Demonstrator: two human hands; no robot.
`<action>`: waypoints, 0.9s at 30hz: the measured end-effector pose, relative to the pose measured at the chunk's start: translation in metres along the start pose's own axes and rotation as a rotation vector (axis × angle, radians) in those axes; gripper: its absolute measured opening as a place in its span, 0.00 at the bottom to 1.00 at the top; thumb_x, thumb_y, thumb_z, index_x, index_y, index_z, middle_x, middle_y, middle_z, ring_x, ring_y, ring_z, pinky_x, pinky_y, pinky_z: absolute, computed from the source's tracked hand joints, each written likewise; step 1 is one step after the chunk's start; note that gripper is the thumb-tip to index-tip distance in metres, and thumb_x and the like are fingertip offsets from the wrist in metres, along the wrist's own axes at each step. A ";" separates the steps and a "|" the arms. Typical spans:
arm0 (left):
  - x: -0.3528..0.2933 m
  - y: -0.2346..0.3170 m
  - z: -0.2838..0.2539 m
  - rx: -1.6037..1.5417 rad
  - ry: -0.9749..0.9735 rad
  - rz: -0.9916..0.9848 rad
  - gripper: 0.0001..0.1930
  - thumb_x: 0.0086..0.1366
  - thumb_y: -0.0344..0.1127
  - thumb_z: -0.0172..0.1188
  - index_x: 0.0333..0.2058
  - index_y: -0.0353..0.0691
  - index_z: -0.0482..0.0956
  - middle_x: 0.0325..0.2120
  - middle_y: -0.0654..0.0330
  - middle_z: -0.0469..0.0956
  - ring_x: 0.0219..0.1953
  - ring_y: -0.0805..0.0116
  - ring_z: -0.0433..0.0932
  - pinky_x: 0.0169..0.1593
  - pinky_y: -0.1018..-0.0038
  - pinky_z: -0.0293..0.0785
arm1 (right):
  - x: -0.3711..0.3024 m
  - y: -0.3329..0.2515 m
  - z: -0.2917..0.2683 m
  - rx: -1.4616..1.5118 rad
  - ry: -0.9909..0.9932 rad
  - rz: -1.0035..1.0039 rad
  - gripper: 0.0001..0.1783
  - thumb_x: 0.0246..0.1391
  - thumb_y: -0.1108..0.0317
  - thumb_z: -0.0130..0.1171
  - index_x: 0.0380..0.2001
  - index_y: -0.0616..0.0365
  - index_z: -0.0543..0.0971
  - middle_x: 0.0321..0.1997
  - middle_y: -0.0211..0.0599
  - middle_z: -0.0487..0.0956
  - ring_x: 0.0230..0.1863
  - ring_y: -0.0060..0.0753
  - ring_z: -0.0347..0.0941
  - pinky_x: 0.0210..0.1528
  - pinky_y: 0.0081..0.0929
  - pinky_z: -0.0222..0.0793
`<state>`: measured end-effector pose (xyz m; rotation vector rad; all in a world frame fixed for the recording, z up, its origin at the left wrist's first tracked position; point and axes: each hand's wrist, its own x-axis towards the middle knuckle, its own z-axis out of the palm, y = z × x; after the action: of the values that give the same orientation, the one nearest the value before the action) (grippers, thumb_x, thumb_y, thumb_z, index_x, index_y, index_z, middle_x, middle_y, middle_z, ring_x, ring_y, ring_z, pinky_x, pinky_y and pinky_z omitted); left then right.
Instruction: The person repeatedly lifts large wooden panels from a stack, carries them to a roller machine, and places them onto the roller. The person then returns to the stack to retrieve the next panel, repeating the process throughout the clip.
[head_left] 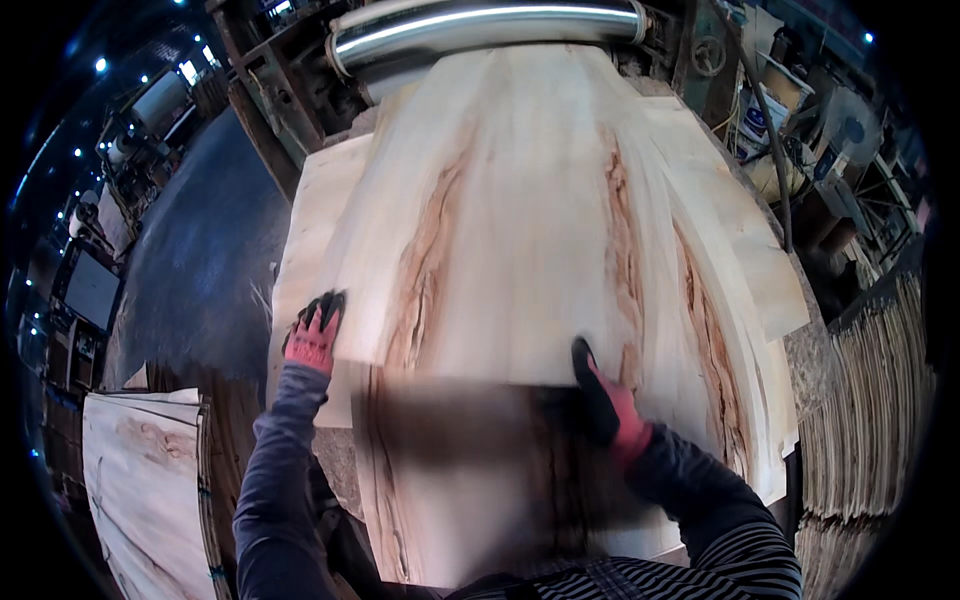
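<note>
A pale wood veneer sheet [520, 220] with brown cracked streaks stretches from under my hands up to a shiny metal roller [490, 32]. My left hand [316, 335], in a red and black glove, has its fingers bent at the sheet's left edge close to the near corner. At the near edge, my right hand [608, 405], gloved alike, has its thumb on top of the sheet and its fingers underneath, blurred and partly hidden. Below lies another veneer sheet [440, 500], smeared by motion and shadow. More pale veneer sheets [735, 240] stick out at both sides.
Folded veneer stacks stand at the lower left [150, 480] and along the right [860, 400]. A dark floor area [205, 240] lies left of the pile. Machine frame posts [270, 110] flank the roller. Buckets [765, 115] and a fan [850, 130] are at the upper right.
</note>
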<state>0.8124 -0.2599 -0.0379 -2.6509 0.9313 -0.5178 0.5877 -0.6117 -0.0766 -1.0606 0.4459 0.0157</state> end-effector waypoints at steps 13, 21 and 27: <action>0.209 0.004 0.002 -0.032 -0.099 -0.270 0.32 0.51 0.32 0.45 0.57 0.53 0.48 0.54 0.53 0.56 0.47 0.53 0.66 0.47 0.62 0.64 | 0.189 -0.149 -0.020 0.331 0.047 -0.093 0.24 0.51 0.59 0.50 0.47 0.62 0.62 0.38 0.44 0.71 0.37 0.40 0.71 0.35 0.31 0.72; 0.070 0.082 -0.044 -0.665 0.288 -0.023 0.33 0.49 0.37 0.58 0.54 0.38 0.56 0.51 0.45 0.58 0.50 0.48 0.61 0.52 0.64 0.59 | 0.220 -0.156 0.024 0.376 -0.095 -0.219 0.30 0.49 0.53 0.51 0.48 0.61 0.58 0.49 0.46 0.64 0.46 0.42 0.66 0.48 0.34 0.66; -0.184 0.117 -0.080 -0.587 -0.174 -0.199 0.42 0.43 0.40 0.62 0.55 0.35 0.50 0.52 0.45 0.56 0.52 0.43 0.57 0.54 0.60 0.57 | -0.005 -0.098 -0.021 -0.182 -0.160 -0.288 0.31 0.54 0.58 0.46 0.56 0.60 0.51 0.53 0.44 0.61 0.49 0.37 0.64 0.52 0.30 0.60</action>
<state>0.5818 -0.2412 -0.0540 -3.2687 0.8720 -0.0420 0.5978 -0.6772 -0.0015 -1.2849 0.1461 -0.1161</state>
